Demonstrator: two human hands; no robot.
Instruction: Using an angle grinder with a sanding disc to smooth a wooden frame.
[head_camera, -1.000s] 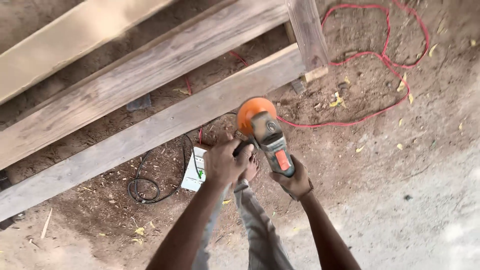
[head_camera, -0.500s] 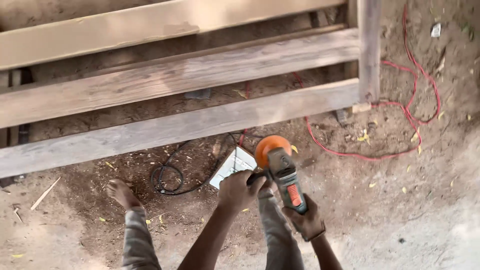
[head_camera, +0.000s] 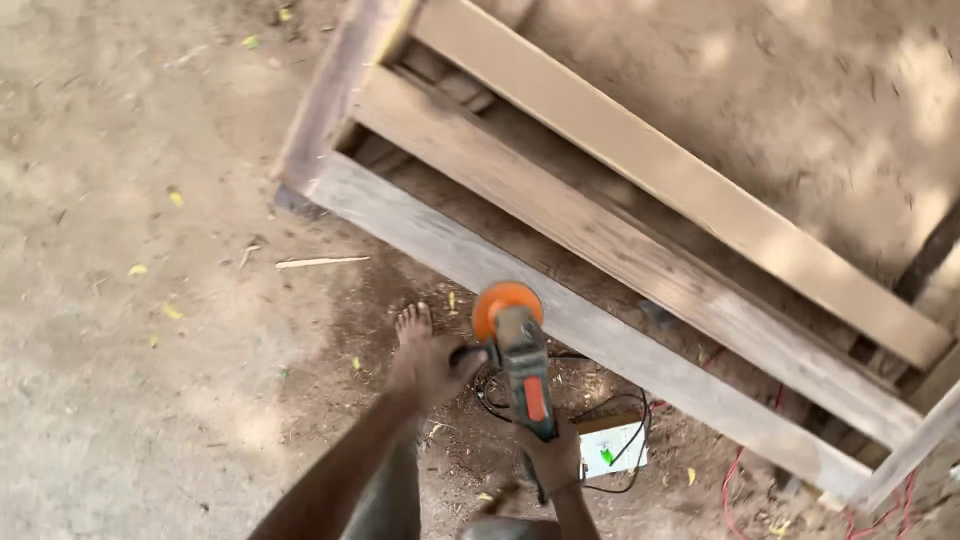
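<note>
The angle grinder (head_camera: 520, 360) is in the air, low in the middle of the view, over the dirt ground (head_camera: 150, 330) and just beside the near plank of the wooden frame (head_camera: 640, 240) — not touching the wood, as far as I can see. Its orange disc (head_camera: 506, 303) points to the frame, I think so that the working end is away from the body. Two hands carry it, probably because such a tool needs steadying. The left hand (head_camera: 430, 368) is wrapped around the black side handle, fingers curled tight. The right hand (head_camera: 550, 462) is closed around the rear of the grey body, below the red switch.

Counting: one grinder, one bare foot (head_camera: 413, 325) under the left hand, three long planks in the frame, one white socket box (head_camera: 612, 448) on the ground with a black cable (head_camera: 500, 395), and one red cable (head_camera: 740, 480) at the right.
</note>
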